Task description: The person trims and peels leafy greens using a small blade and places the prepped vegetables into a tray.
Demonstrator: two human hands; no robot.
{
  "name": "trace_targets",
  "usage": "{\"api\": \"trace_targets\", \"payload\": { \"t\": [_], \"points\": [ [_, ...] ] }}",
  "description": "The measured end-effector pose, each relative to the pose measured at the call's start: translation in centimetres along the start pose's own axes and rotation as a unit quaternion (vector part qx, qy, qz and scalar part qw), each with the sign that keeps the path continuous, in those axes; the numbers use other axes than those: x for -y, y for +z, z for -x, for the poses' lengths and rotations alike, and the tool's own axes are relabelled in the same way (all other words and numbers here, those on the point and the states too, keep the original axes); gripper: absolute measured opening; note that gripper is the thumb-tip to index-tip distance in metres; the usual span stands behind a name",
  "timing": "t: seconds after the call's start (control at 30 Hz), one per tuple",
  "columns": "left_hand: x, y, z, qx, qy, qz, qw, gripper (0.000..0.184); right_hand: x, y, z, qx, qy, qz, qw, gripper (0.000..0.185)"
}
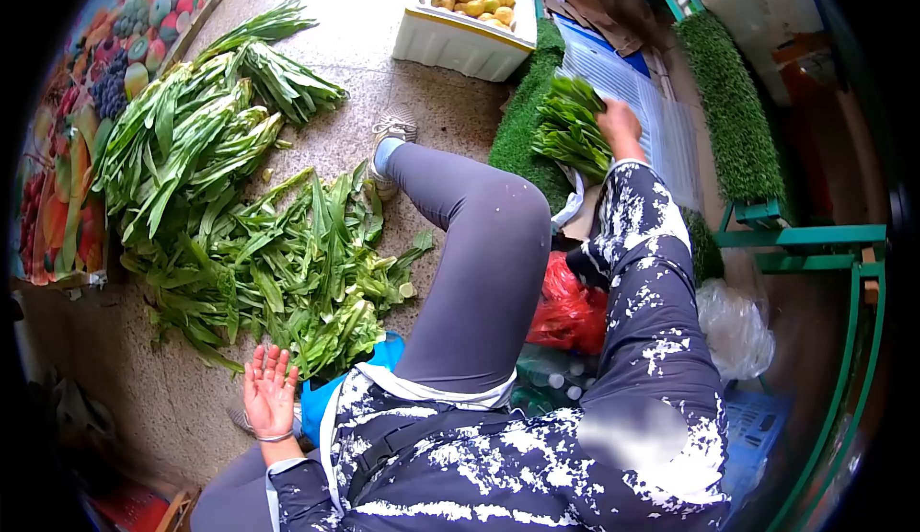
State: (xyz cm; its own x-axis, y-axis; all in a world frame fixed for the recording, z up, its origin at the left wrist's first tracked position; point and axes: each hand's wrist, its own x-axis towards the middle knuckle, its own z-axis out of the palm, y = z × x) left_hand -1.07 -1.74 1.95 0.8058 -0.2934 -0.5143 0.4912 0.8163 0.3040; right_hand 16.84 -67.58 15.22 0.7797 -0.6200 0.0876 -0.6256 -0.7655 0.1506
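My right hand [620,124] is closed on a bunch of long-leaved greens [572,129], which rests at the edge of a shelf lined with green artificial turf. Its fingers are partly hidden behind the leaves. My left hand [270,393] is held palm up with fingers stretched out and nothing in it, a bracelet round the wrist. Just beyond it, a loose heap of leaves and trimmings [278,264] covers the floor. Farther off lie larger bundles of the same greens [192,139], their leaves long and pointed.
A white foam box [460,48] of yellow round fruit stands ahead. On the right are a ribbed clear plastic sheet [642,101], turf strips [733,101] and a green metal frame [805,237]. A red plastic bag [570,312] sits beside my leg. A fruit-printed panel [72,177] borders the left.
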Motion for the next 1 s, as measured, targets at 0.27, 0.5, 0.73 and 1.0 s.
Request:
{"api": "trace_targets", "payload": {
  "t": [0.27,0.5,0.73,1.0],
  "points": [
    [-8.0,4.6,3.7,-0.116,0.037,-0.123,0.985,0.034,2.1,4.1,-3.8,-0.007,0.015,0.029,0.999,0.028],
    [-18.2,5.6,8.1,-0.201,0.185,-0.264,0.925,0.025,28.4,-4.3,3.0,0.119,-0.384,-0.221,0.888,0.036],
    [-21.4,2.7,7.6,-0.236,0.248,-0.04,0.939,0.021,50.9,-1.5,24.5,0.194,-0.626,-0.117,0.746,0.027],
    [-21.9,3.6,10.1,-0.289,0.332,-0.109,0.891,0.021,69.6,7.3,41.0,0.112,-0.707,-0.085,0.693,0.033]
  ]
}}
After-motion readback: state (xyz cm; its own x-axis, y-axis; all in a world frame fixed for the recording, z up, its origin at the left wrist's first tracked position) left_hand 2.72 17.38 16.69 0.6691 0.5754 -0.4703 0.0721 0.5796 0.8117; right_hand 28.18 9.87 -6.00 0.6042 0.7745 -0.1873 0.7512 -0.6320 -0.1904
